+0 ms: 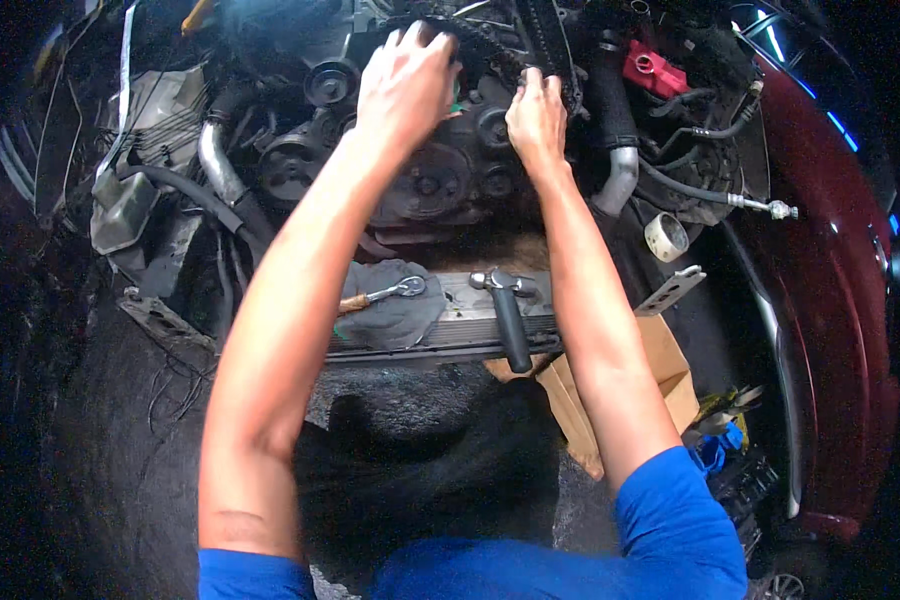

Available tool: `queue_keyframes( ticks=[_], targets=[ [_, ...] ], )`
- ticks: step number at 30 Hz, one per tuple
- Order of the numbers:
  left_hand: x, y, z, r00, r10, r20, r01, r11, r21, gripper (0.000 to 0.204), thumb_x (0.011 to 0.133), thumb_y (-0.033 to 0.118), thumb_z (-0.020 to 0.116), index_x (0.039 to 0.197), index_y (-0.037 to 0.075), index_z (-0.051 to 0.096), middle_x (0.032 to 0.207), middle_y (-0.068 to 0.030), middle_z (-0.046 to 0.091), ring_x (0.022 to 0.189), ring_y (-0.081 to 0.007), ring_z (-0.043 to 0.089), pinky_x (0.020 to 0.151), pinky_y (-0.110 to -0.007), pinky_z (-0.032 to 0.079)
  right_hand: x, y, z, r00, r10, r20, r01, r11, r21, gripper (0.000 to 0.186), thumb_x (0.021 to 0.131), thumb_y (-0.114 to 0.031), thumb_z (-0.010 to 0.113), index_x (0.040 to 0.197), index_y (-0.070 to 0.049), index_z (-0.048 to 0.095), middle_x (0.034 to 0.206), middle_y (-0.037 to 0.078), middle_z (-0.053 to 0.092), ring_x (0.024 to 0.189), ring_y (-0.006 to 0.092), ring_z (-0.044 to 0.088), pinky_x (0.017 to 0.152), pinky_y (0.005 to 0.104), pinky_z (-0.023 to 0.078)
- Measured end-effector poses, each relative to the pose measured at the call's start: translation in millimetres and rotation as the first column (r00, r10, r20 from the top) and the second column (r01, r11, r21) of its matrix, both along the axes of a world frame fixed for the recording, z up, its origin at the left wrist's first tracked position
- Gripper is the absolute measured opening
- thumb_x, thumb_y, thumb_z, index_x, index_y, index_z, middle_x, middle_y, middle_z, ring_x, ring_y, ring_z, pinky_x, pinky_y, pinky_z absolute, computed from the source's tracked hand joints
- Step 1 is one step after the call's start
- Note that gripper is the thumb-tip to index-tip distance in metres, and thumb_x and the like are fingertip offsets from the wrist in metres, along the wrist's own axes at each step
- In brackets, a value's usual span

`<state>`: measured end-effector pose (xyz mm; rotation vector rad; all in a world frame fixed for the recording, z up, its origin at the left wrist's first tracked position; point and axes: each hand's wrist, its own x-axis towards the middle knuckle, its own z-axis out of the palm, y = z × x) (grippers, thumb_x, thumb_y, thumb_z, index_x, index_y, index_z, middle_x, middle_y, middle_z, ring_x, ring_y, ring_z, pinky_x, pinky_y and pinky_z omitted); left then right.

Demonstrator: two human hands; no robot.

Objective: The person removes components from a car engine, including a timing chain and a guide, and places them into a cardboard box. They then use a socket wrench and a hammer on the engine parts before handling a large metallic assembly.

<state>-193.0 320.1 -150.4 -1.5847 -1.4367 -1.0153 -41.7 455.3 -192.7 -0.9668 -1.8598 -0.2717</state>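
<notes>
Both my arms reach forward into an engine bay, over the front of an engine [430, 180] with several dark pulleys. My left hand [407, 85] is closed, its fingers curled over a dark rounded part [438, 38] at the top of the engine; what they grip is mostly hidden. A bit of green shows beside its palm. To the right, my right hand [537, 118] has its fingers bent and pressed together at a black ribbed belt [543, 38] that runs up and away. One round pulley [492, 128] sits just left of this wrist.
Below my forearms, a ratchet [408, 287] lies on a grey cloth [400, 315] and a black-handled hammer [511, 325] rests on the radiator [460, 335]. A cardboard box [678, 372] stands lower right. Metal pipes [220, 165] and a dark red fender [840, 300] flank the bay.
</notes>
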Motion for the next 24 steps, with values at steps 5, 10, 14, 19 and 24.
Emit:
queue_keyframes(
  ticks=[5, 10, 14, 19, 24],
  targets=[
    [-31.4, 54.4, 17.1, 0.916, 0.233, -0.326, -0.260, 0.965, -0.043, 0.042, 0.080, 0.013, 0.063, 0.120, 0.002, 0.057, 0.127, -0.0199, 0.056, 0.116, -0.0326, 0.054, 0.091, -0.047, 0.045, -6.8, -5.6, 8.0, 0.983, -0.009, -0.182, -0.005, 0.997, -0.076, 0.026, 0.093, -0.018, 0.055, 0.102, 0.006, 0.059, 0.098, 0.030, 0.064, 0.091, 0.0453, 0.065, 0.080, 0.0517, 0.052],
    [-34.2, 71.2, 17.4, 0.840, 0.298, -0.454, -0.290, 0.953, 0.089, 0.036, 0.085, 0.013, 0.055, 0.119, 0.004, 0.057, 0.127, -0.0164, 0.057, 0.115, -0.0311, 0.055, 0.089, -0.048, 0.046, 1.9, -0.4, 13.6, 0.984, -0.018, -0.177, -0.020, 0.976, -0.215, 0.027, 0.090, -0.020, 0.059, 0.097, 0.005, 0.066, 0.091, 0.031, 0.067, 0.091, 0.0454, 0.066, 0.083, 0.0494, 0.053],
    [-42.9, 74.0, 25.0, 0.803, 0.288, -0.522, -0.289, 0.954, 0.081, 0.039, 0.084, 0.014, 0.056, 0.121, 0.003, 0.056, 0.127, -0.0159, 0.057, 0.115, -0.0306, 0.055, 0.091, -0.047, 0.047, 0.6, 3.5, 17.4, 0.994, -0.018, -0.108, -0.008, 0.972, -0.237, 0.028, 0.087, -0.018, 0.060, 0.102, 0.005, 0.065, 0.093, 0.030, 0.067, 0.091, 0.0455, 0.067, 0.083, 0.0505, 0.053],
    [-45.1, 68.6, 34.4, 0.760, 0.266, -0.593, -0.334, 0.943, -0.004, 0.043, 0.084, 0.015, 0.057, 0.126, 0.003, 0.054, 0.127, -0.0153, 0.058, 0.115, -0.0299, 0.056, 0.093, -0.047, 0.047, -2.6, 6.7, 11.9, 0.995, -0.095, 0.012, 0.096, 0.993, -0.069, 0.032, 0.085, -0.017, 0.061, 0.110, 0.003, 0.060, 0.090, 0.027, 0.068, 0.087, 0.0447, 0.067, 0.078, 0.0507, 0.055],
    [-44.4, 57.4, 34.3, 0.821, 0.128, -0.556, -0.172, 0.985, -0.028, 0.030, 0.080, 0.015, 0.059, 0.107, 0.002, 0.061, 0.108, -0.0125, 0.059, 0.104, -0.0284, 0.056, 0.080, -0.041, 0.047, 2.8, 4.3, 10.0, 0.994, -0.098, 0.052, 0.099, 0.995, -0.024, 0.030, 0.085, -0.018, 0.062, 0.108, 0.000, 0.060, 0.091, 0.024, 0.068, 0.084, 0.0433, 0.068, 0.075, 0.0508, 0.055]
  ],
)
